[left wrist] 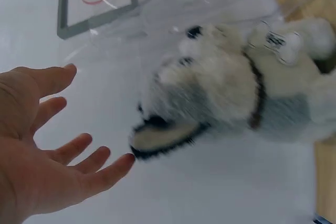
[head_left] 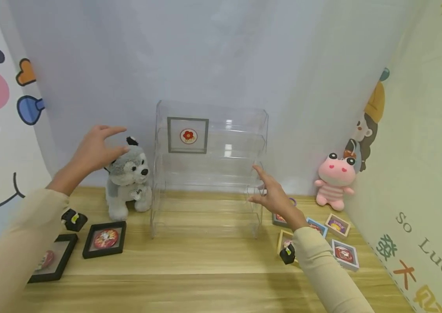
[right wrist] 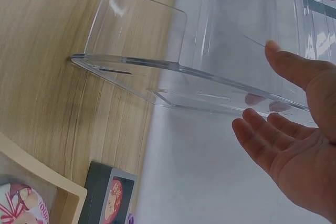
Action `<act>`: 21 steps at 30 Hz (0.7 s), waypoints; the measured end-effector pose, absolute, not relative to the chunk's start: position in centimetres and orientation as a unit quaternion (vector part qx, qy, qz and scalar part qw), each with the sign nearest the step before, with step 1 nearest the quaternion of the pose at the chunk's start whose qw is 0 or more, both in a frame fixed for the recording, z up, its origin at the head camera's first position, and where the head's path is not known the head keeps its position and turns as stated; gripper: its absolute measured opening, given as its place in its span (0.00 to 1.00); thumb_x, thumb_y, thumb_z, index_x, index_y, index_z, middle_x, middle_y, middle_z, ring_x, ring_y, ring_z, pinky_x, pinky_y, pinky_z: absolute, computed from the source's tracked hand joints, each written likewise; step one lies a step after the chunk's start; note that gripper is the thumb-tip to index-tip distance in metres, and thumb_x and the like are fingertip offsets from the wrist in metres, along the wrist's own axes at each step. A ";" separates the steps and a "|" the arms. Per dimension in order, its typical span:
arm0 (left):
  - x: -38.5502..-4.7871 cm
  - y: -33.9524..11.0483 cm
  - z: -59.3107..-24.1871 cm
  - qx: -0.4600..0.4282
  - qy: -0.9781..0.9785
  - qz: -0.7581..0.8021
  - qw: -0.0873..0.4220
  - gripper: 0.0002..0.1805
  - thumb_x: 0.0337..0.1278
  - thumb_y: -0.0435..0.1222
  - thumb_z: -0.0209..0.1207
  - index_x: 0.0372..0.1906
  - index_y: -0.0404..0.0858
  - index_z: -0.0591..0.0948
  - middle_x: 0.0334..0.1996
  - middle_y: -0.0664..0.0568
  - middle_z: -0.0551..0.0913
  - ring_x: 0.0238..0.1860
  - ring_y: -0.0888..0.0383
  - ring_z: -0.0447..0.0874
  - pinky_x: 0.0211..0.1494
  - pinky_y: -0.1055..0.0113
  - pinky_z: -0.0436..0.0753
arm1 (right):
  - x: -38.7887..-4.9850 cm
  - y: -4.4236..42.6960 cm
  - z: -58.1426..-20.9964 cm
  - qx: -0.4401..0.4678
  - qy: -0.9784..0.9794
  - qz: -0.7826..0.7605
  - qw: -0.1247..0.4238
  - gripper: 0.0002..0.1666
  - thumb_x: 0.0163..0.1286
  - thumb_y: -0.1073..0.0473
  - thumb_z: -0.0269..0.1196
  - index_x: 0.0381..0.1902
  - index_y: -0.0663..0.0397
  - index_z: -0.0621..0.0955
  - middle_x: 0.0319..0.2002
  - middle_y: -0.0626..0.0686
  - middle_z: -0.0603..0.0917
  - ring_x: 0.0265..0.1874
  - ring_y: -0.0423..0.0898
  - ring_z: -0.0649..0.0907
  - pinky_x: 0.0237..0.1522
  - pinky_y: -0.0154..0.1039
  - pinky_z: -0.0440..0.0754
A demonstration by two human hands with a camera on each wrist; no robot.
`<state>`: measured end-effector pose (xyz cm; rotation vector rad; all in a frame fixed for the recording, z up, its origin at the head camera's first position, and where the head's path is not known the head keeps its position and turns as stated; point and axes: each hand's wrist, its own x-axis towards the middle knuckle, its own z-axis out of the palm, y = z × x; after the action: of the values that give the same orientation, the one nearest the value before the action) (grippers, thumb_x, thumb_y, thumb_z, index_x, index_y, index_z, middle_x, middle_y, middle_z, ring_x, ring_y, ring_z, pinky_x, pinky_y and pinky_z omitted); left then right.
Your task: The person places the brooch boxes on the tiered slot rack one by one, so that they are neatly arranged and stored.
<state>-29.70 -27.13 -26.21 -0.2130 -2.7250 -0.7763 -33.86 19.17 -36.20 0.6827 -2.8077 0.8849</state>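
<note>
A clear acrylic tiered rack (head_left: 205, 205) stands upright on the wooden table. On its upper left tiers leans a grey frame (head_left: 187, 152) with a red flower badge inside. My left hand (head_left: 97, 148), fingers spread and holding nothing, is raised left of the rack near the head of a grey-and-white husky plush (head_left: 128, 191). At the rack's right side is my right hand (head_left: 273, 195), thumb and fingers apart on either side of the clear side panel (right wrist: 210, 80). Whether the fingertips touch that panel, I cannot tell.
Black frames (head_left: 105, 240) with round badges lie on the left. Several small frames (head_left: 345, 254) in different colours lie on the right, partly behind my sleeve. A pink plush (head_left: 334, 180) sits at the back right. A pale curtain (head_left: 221, 52) hangs behind the rack.
</note>
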 end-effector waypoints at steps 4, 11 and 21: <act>-28.6 -30.0 -28.2 -0.073 -0.956 -0.254 0.125 0.34 0.71 0.43 0.56 0.73 0.30 0.63 0.69 0.21 0.58 0.65 0.22 0.58 0.59 0.27 0.64 | -33.7 19.1 -36.1 0.228 -0.927 0.292 0.061 0.59 0.60 0.60 0.74 0.80 0.45 0.51 0.73 0.69 0.63 0.51 0.62 0.80 0.47 0.56 0.83; -27.1 -33.5 -31.0 -0.069 -0.960 -0.267 0.053 0.37 0.72 0.45 0.55 0.74 0.27 0.60 0.70 0.19 0.53 0.64 0.19 0.59 0.60 0.28 0.67 | -33.8 19.2 -36.3 0.227 -0.929 0.287 0.056 0.59 0.61 0.60 0.73 0.80 0.43 0.50 0.73 0.69 0.62 0.53 0.63 0.80 0.50 0.59 0.82; -25.3 -36.2 -33.6 -0.044 -0.956 -0.291 -0.005 0.40 0.72 0.49 0.54 0.75 0.27 0.57 0.71 0.17 0.50 0.64 0.15 0.57 0.58 0.26 0.68 | -33.9 19.2 -36.5 0.230 -0.927 0.288 0.065 0.59 0.60 0.58 0.74 0.80 0.44 0.51 0.73 0.68 0.63 0.52 0.63 0.80 0.48 0.57 0.83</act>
<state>-25.30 -36.15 -33.61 -0.1403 -3.0131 -0.9167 -33.92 19.21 -36.48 0.6947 -2.7974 0.8704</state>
